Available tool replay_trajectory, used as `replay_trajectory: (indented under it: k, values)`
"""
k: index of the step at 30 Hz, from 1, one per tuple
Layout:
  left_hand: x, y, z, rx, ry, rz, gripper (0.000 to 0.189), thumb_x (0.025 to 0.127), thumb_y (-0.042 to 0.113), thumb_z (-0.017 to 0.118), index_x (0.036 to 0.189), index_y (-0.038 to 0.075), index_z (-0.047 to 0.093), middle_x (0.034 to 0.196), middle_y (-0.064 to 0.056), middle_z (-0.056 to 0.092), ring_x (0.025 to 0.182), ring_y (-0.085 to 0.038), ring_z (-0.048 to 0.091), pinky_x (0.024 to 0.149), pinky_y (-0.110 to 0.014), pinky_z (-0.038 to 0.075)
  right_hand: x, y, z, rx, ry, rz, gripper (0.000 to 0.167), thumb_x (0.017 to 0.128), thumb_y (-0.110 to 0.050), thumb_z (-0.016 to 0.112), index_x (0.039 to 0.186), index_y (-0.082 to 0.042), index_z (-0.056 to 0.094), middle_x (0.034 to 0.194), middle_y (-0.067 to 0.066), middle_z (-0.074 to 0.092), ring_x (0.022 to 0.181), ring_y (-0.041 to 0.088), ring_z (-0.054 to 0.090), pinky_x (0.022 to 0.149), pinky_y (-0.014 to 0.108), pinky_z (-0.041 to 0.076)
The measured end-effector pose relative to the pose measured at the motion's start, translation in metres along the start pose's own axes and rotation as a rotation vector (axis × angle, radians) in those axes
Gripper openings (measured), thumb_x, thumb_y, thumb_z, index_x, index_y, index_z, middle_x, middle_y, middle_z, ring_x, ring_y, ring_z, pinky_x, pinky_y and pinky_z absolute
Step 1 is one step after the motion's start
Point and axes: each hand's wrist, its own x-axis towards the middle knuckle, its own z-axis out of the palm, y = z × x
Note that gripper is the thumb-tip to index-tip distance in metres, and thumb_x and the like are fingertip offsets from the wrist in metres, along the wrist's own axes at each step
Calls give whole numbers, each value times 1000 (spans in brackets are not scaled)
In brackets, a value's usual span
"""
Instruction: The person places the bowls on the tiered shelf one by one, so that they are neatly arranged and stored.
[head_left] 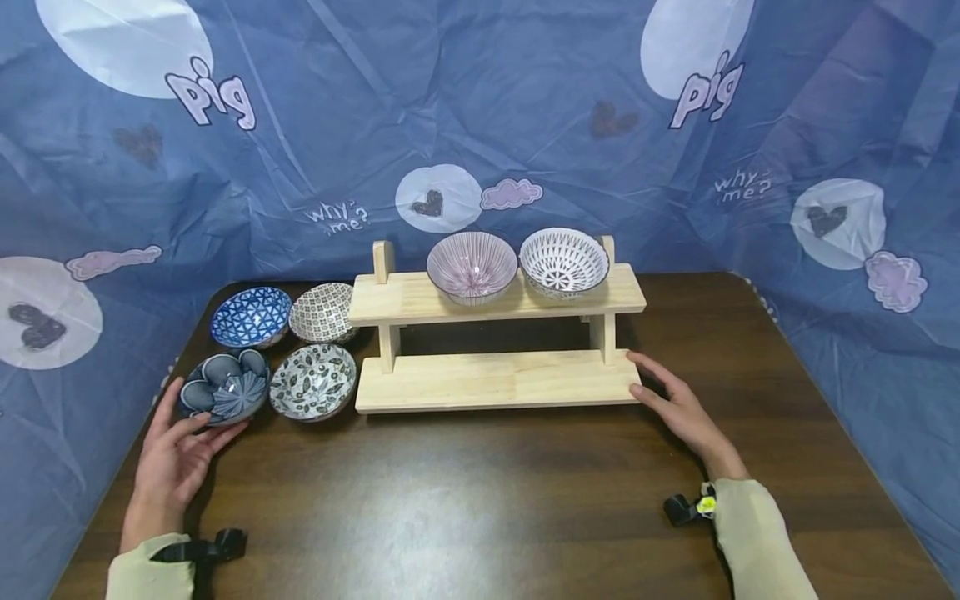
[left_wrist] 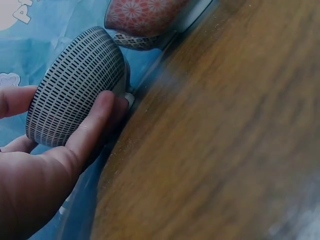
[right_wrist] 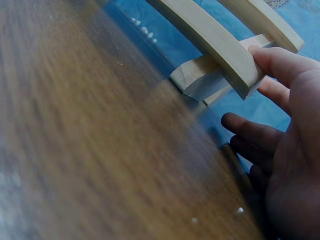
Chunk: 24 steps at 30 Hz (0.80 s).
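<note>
Table (head_left: 487, 500): dark wood, bearing all we see here.
Stand (head_left: 450, 383): two pale shelves, its long axis running left to right; we would steady it lightly, as a shove could jolt the purple bowl (head_left: 471, 267) and white bowl (head_left: 564, 262) on top.
Left hand (head_left: 172, 462): thumb and fingers clamped on the petal bowl (head_left: 225, 387); we would lift straight, clear of its neighbours.
Right hand (head_left: 682, 417): thumb and forefinger apart, touching the lower shelf's right end.
Petal bowl: at our table's left edge, beside the leaf bowl (head_left: 313, 383), nearer us than the blue bowl (head_left: 251, 317); mouth upward, perhaps slightly tipped; round, so no long axis. We cannot tell whether its foot touches wood.
</note>
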Motion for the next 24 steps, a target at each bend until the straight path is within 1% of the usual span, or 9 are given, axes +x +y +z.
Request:
replay_trajectory:
  k: [5,10,17,22,24]
  values:
    - [0,-1,0,16,12,17,77,97,-20,30,155,31,32,124,-4,62,101,-37,73,76,-55,63,1,-1,0,-2,0,-6,58,102,-27,58,154,-10,38,162,18,32,150,41,25,120,68,21]
    - [1,-1,0,13,17,24,74,96,-21,31,151,29,39,123,-6,62,100,-38,73,76,-55,63,1,-1,-1,-7,-2,-2,59,101,-27,59,154,-9,37,162,19,31,150,42,23,120,69,19]
    - [-1,-1,0,-10,24,41,75,95,-22,29,150,27,41,124,-6,61,103,-37,72,76,-57,63,1,-1,0,-2,-5,-3,59,101,-27,59,154,-9,38,163,18,31,151,42,22,120,69,18]
    - [-2,0,1,-63,-2,55,74,94,-23,28,148,24,43,126,-6,61,104,-39,71,76,-59,62,0,0,0,0,-5,-5,59,102,-26,58,154,-8,37,163,19,31,151,42,23,121,69,19]
    - [-3,1,2,-86,-29,62,72,94,-24,27,147,22,44,128,-8,62,105,-41,71,77,-60,61,0,0,0,2,-6,-3,59,102,-27,58,154,-8,37,163,19,30,150,42,23,120,68,19]
